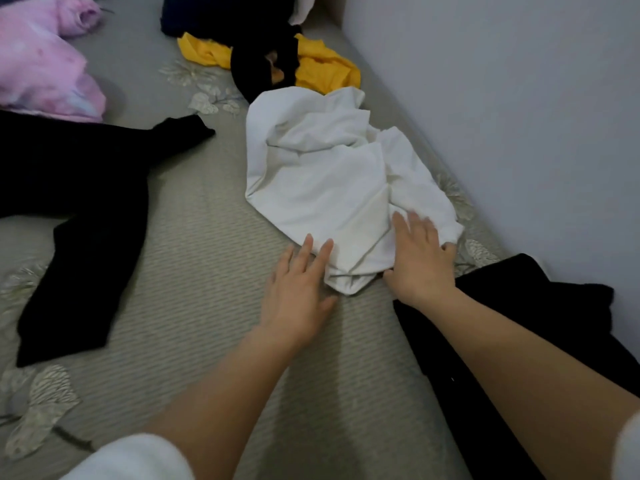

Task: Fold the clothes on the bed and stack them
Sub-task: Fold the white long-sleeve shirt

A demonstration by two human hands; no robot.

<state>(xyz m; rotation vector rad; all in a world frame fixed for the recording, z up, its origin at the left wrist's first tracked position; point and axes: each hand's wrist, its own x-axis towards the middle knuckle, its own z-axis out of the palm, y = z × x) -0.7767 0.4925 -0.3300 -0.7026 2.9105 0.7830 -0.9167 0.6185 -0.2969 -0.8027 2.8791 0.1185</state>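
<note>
White garment (322,188) lies crumpled on the bed (194,341), right of centre, close to the wall (519,98), its near end bunched to a point between both hands. Left hand (298,282) is palm down, fingers straight and spread, fingertips touching the garment's near-left edge; it grips nothing. Right hand (420,258) lies flat on the garment's near-right corner, fingers splayed and slightly blurred, outer fingertips at the cloth's edge; it presses rather than grips.

Around it:
- A black garment (519,306) is heaped just right of the right wrist against the wall, touching or nearly touching the white one's near corner.
- A yellow garment (325,67) sits just beyond the white garment's far end, with a black item (259,71) on top of it.
- A dark navy piece (207,15) is behind those at the frame top.
- Black trousers (79,202) are spread out at left, well apart from the hands.
- A pink garment (38,64) is bunched at top left, its near edge meeting the trousers.

The bed cover is grey, ribbed, with a leaf print.
</note>
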